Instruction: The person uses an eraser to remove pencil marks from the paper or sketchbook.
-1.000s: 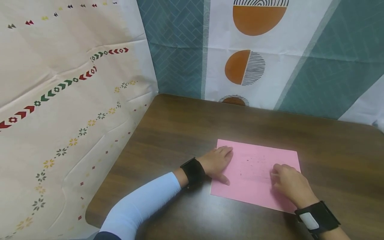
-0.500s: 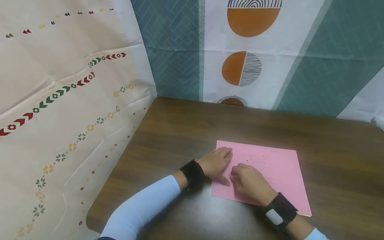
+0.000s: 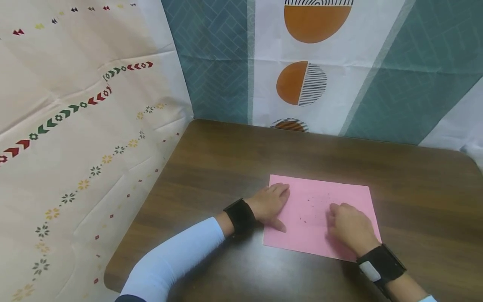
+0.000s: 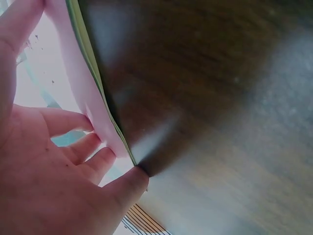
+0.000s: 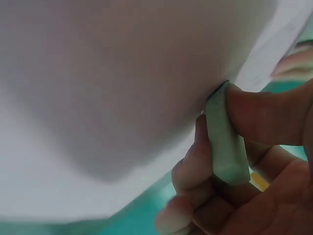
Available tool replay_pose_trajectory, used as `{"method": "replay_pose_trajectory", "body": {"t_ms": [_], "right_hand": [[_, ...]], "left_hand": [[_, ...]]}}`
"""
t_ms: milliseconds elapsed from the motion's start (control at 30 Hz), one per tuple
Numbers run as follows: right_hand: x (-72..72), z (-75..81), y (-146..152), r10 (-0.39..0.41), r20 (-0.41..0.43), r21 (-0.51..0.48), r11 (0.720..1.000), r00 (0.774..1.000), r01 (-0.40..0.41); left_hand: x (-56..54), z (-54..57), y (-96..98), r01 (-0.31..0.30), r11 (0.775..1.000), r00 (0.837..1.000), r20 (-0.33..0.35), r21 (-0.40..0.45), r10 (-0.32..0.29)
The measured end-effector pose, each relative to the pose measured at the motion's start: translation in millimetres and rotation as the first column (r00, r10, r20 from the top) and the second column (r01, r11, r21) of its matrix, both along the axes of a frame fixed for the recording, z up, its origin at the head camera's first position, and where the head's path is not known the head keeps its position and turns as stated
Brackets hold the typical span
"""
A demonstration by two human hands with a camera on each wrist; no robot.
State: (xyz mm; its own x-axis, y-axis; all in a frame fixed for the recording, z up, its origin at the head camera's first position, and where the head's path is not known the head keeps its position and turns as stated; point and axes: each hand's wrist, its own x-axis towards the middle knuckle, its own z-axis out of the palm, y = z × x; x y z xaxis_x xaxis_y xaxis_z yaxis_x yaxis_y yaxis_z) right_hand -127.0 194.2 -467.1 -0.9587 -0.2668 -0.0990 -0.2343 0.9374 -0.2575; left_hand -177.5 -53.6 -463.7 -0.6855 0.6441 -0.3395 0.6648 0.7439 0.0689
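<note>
A pink sheet of paper (image 3: 302, 239) lies on the brown table, with small dark crumbs (image 3: 308, 200) scattered over its middle. In the left wrist view, its edge (image 4: 93, 58) shows several thin layers, some yellowish. My left hand (image 3: 268, 205) rests spread on the sheet's left side, fingers extended and thumb toward the near edge. Over the right half of the paper is my right hand (image 3: 352, 228), its fingers curled. The right wrist view shows it pinching a small pale eraser (image 5: 227, 147) between thumb and fingers, the eraser's dark-smudged end against the paper.
The wooden table (image 3: 226, 155) extends around the paper on every side. A patterned cream cloth (image 3: 94, 201) hangs along the left edge. Behind the table hangs a teal and white cloth (image 3: 215, 63) with orange shapes.
My right hand swept left across the paper toward my left hand, then came back to the right. The crumbs have shifted a little. My left hand stays on the sheet's left side.
</note>
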Motion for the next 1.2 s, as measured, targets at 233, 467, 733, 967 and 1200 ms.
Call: {"method": "replay_pose_trajectory", "body": {"t_ms": [233,467,733,967,1200], "right_hand": [[3.4,-8.1,27.2,-0.077,0.035,-0.049,0.996,0.996,0.078],[7.5,-12.3,27.2,-0.114,0.052,-0.066,0.991,0.992,0.117],[5.6,-9.1,31.0,-0.110,0.054,-0.090,0.989,0.993,0.114],[5.5,-4.9,32.1,-0.109,0.044,-0.098,0.989,0.993,0.112],[3.5,1.2,32.3,-0.059,0.037,-0.109,0.992,0.998,0.063]], "left_hand": [[1.6,-1.2,-0.4,-0.001,1.000,1.000,0.022,-0.006,0.002],[2.9,-1.5,0.9,0.001,0.999,1.000,0.018,-0.038,0.000],[1.5,1.2,-1.0,0.012,1.000,1.000,0.015,-0.013,-0.011],[0.8,1.5,-1.1,0.023,1.000,1.000,-0.011,-0.014,-0.023],[1.0,2.1,-1.0,0.015,1.000,1.000,-0.012,-0.011,-0.015]]}}
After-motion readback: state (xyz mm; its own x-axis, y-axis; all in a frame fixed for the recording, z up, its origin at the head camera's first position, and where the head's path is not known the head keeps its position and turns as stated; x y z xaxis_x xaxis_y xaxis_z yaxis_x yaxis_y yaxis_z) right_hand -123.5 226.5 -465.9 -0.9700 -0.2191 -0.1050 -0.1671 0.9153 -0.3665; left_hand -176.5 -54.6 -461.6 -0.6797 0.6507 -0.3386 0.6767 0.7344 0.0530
